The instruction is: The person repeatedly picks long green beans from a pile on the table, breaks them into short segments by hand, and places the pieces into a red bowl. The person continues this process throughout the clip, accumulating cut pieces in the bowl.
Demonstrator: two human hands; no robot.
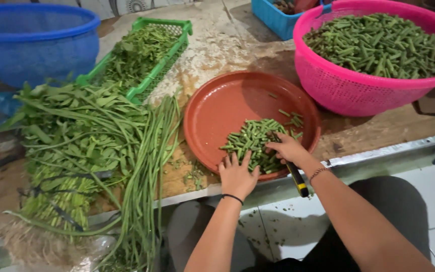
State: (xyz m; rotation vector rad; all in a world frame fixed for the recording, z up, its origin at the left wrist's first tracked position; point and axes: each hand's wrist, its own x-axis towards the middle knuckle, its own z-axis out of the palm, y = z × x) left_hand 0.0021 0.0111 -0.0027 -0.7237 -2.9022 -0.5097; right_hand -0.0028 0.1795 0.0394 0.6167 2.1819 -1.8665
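A round reddish-brown tray (222,108) lies on the worn wooden table, holding a heap of cut green bean pieces (252,138) near its front rim. My left hand (236,176) rests flat on the near edge of the heap, fingers spread. My right hand (289,149) lies on the right side of the heap and grips a knife with a black and yellow handle (297,179) that points back toward me. A bundle of uncut long beans (149,166) lies left of the tray.
A pink basket (338,85) full of cut beans stands at the back right. Leafy greens (76,131) cover the left side, with a green crate (162,65) of greens and a blue basket (31,45) behind. A blue crate (273,17) sits at the back.
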